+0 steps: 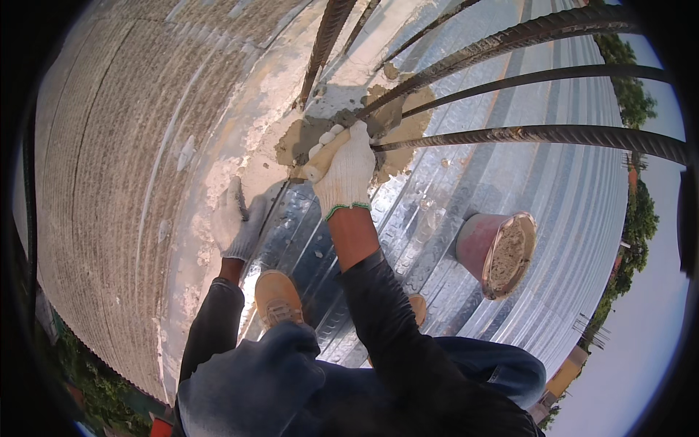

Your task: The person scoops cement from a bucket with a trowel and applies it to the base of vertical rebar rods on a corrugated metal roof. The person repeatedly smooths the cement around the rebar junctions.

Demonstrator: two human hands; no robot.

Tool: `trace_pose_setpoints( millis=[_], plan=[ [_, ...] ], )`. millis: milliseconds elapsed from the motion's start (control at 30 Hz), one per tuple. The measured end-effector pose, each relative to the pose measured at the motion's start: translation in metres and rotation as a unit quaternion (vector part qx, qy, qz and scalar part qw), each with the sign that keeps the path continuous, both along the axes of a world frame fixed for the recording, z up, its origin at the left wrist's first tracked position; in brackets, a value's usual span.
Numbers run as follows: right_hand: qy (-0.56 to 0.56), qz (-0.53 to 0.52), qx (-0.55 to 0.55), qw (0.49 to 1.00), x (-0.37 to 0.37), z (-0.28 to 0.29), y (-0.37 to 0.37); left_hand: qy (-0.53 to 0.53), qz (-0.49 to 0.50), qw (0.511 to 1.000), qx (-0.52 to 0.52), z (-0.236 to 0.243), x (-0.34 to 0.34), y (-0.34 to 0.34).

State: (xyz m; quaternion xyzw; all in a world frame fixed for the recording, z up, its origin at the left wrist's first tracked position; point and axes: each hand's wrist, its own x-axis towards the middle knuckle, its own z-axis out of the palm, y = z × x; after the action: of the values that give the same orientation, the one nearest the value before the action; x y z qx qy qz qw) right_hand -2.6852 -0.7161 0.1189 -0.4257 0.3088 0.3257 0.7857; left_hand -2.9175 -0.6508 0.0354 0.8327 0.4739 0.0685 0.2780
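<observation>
My right hand (348,164), in a white knitted glove with a green-edged cuff, is wrapped round the pale handle of a trowel (317,169). The trowel's blade is mostly hidden beyond the hand, among wet grey mortar (297,141) spread around the feet of several steel reinforcing bars (502,42). Lower and to the left, my gloved left hand (237,222) leans on the pale concrete strip (218,182), thumb apart from the fingers, holding nothing. A reddish bucket (472,244) of grey mortar (507,255) stands to the right, tilted in view.
Ribbed metal decking (451,189) lies under my shoes (278,297) and the bucket. A rough, lined concrete surface (109,160) spans the left. Bars fan out across the upper right at hand height. Trees (630,247) and sky show past the far-right edge.
</observation>
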Motion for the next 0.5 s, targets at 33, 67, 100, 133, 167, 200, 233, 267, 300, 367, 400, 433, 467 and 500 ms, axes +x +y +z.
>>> trace_pose_setpoints(
  millis=[33,67,100,133,167,200,233,267,300,367,400,433,467,500],
  plan=[
    [0.008,-0.004,0.019,1.0,-0.01,0.011,0.0,0.002,0.001,1.0,-0.002,0.001,-0.001,0.0],
    [0.017,-0.008,0.038,0.999,-0.018,0.017,0.0,0.003,0.004,1.0,-0.004,0.002,-0.002,0.0],
    [0.011,-0.017,0.02,1.0,-0.021,0.013,-0.002,0.0,0.004,1.0,-0.009,0.005,0.001,-0.001],
    [0.006,-0.027,0.002,1.0,-0.026,0.008,-0.001,-0.001,0.01,1.0,-0.025,0.008,0.004,-0.003],
    [0.001,-0.035,-0.01,0.999,-0.03,0.005,-0.002,-0.002,0.016,0.999,-0.04,0.011,0.007,-0.004],
    [-0.002,-0.041,-0.019,0.999,-0.035,0.005,0.0,0.001,0.013,0.999,-0.037,0.01,0.006,-0.003],
    [-0.004,-0.045,-0.022,0.999,-0.041,0.006,0.0,0.003,0.01,0.999,-0.035,0.009,0.005,-0.002],
    [-0.002,-0.047,-0.026,0.999,-0.048,0.008,-0.002,0.004,0.006,0.999,-0.033,0.008,0.006,-0.002],
    [0.002,-0.048,-0.029,0.998,-0.057,0.011,-0.002,0.005,0.006,1.0,-0.029,0.007,0.004,-0.001],
    [0.019,-0.044,-0.04,0.998,-0.079,0.024,-0.004,0.008,0.005,1.0,-0.024,0.005,-0.001,0.0],
    [-0.003,-0.02,-0.039,0.999,-0.091,0.025,-0.008,0.007,0.007,1.0,-0.016,0.005,-0.004,0.002],
    [-0.031,0.0,-0.043,0.999,-0.101,0.024,-0.017,0.0,0.003,1.0,-0.013,0.004,0.0,-0.001],
    [-0.058,0.02,-0.047,0.997,-0.11,0.022,-0.027,-0.006,0.0,1.0,-0.009,0.002,0.002,-0.003],
    [-0.092,0.049,-0.076,0.992,-0.123,0.02,-0.034,-0.011,-0.001,1.0,-0.002,0.003,-0.001,-0.001]
  ],
)
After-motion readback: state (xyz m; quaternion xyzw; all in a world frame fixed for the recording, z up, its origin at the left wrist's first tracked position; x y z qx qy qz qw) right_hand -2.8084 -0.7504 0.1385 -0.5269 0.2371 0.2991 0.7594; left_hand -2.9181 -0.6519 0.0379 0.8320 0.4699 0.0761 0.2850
